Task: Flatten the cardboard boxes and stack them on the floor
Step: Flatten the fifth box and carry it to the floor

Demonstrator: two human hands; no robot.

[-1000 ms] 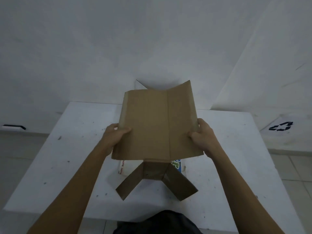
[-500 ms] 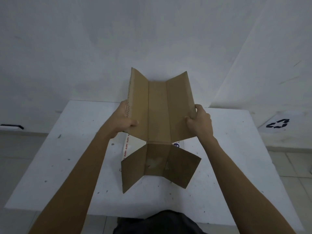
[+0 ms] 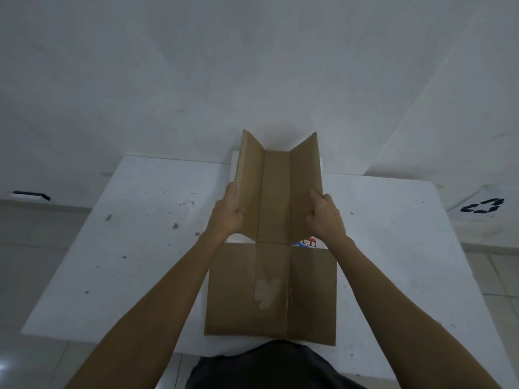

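A brown cardboard box [image 3: 276, 197], opened out, is held over the white table [image 3: 134, 248]. My left hand [image 3: 227, 214] grips its left edge and my right hand [image 3: 325, 217] grips its right edge. The upper side panels fold up into a trough shape. The lower flaps [image 3: 269, 293] lie spread nearly flat toward me, with a pale glue patch in the middle. Under the box a printed white box [image 3: 307, 242] shows only a small coloured corner.
A white wall rises behind the table. At the right stands a white bin or panel with a black recycling symbol [image 3: 481, 209]. A tiled floor [image 3: 33, 262] lies to the left and right of the table. A small black-and-white object [image 3: 29, 195] sits at the wall base, left.
The side panels have folded upward and inward as both hands moved closer together. The lower flaps have spread from a folded V shape to nearly flat over the table.
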